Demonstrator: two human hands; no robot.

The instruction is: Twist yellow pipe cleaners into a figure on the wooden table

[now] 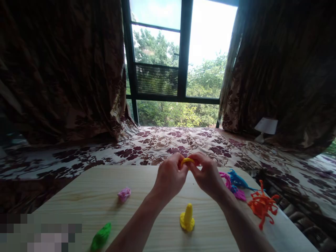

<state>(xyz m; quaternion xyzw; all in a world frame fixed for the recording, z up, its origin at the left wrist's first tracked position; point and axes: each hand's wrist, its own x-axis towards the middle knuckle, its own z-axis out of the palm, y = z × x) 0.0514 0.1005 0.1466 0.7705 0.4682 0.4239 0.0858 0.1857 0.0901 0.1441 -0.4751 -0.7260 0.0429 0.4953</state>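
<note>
Yellow strip [187, 160], arched, held between left hand [170, 174] and right hand [208, 174], each grip a narrow pinch

the left hand [170, 175] and right hand [207, 175] meet over a wooden tabletop [105, 213], pinching a curved yellow clay strip [187, 160]. between the forearms [144, 217] stands a yellow clay post [188, 214] on a round base [191, 224]. a pink clay lump [124, 194] and a green clay piece [102, 236] lie to the left, magenta clay [240, 195], blue clay [238, 180] and orange clay strands [261, 205] to the right. beyond, a window [183, 70] shows between patterned curtains [97, 87].
</note>
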